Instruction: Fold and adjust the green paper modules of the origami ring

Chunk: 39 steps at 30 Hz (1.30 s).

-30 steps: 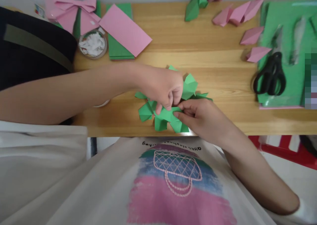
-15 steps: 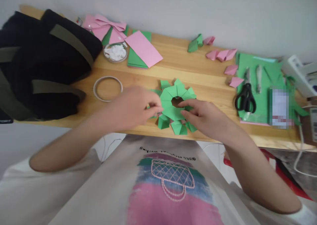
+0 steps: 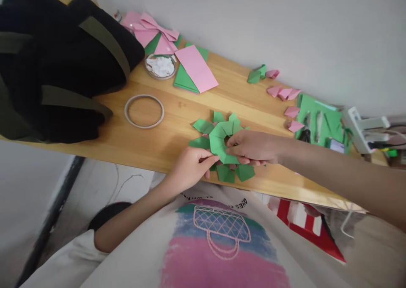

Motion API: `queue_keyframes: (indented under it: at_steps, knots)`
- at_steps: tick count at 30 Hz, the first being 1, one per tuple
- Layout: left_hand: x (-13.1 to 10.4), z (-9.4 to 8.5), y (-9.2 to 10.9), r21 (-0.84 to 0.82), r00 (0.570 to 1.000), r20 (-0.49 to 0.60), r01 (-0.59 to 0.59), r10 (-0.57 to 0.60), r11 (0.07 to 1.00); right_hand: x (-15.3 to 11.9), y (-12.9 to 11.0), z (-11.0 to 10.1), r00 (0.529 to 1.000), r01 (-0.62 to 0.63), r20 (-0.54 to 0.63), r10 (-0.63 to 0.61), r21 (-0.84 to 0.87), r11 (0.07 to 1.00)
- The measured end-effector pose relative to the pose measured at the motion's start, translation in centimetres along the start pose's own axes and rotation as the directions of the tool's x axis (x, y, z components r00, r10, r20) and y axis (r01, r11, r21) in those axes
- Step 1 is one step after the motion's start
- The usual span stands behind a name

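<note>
A green folded-paper ring (image 3: 218, 142) with pointed green leaves around it lies near the table's front edge, and bits of pink show beneath it. My left hand (image 3: 193, 166) pinches its lower left edge between thumb and fingertips. From the right, my right hand (image 3: 255, 146) grips the ring's right side, its fingers curled at the central hole and hiding much of that side. Whether a small piece is also caught in the left fingertips I cannot tell.
A roll of tape (image 3: 144, 125) lies to the left, near a black bag (image 3: 63, 64). Behind are a dish of white scraps (image 3: 160, 67), a pink sheet (image 3: 197, 68) and pink folded pieces (image 3: 292, 111). Scissors (image 3: 305, 135) rest on green paper (image 3: 330, 121) at right.
My view has turned and shifted. My left hand has come down to the ring's lower left edge. My right arm now reaches in more from the side, its hand further over the ring.
</note>
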<state>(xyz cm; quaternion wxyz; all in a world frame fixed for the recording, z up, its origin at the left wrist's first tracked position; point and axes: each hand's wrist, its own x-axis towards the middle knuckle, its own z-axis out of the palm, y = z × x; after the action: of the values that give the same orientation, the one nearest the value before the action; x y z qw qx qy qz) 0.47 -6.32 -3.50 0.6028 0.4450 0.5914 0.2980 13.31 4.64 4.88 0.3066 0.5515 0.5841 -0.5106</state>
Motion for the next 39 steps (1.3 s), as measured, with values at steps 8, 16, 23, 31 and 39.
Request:
queue_keyframes:
  at_steps: [8, 16, 23, 31, 39]
  knots:
    - [0.8, -1.0, 0.6, -0.083, 0.995, -0.005, 0.100, -0.101, 0.991, 0.5, 0.0, 1.2, 0.996, -0.085, 0.035, 0.077, 0.349, 0.933]
    - [1.6, -1.9, 1.0, -0.193, 0.956, 0.124, 0.285, -0.265, 0.939, 0.9, 0.5, 2.2, 0.990, -0.131, 0.113, 0.082, 0.554, 0.822]
    - [1.8, -2.4, 1.6, -0.202, 0.925, 0.144, 0.375, -0.352, 0.905, 0.8, 0.5, 2.3, 0.990, -0.116, 0.132, 0.042, 0.623, 0.774]
    - [2.2, -3.3, 2.1, -0.094, 0.922, 0.187, 0.360, -0.339, 0.928, 0.5, 0.8, 0.8, 0.984, -0.142, 0.164, 0.063, 0.534, 0.833]
    - [4.9, -5.3, 3.8, 0.258, 0.930, 0.314, 0.112, -0.193, 0.959, -1.1, 0.9, -4.0, 0.946, 0.146, -0.233, -0.227, -0.320, 0.936]
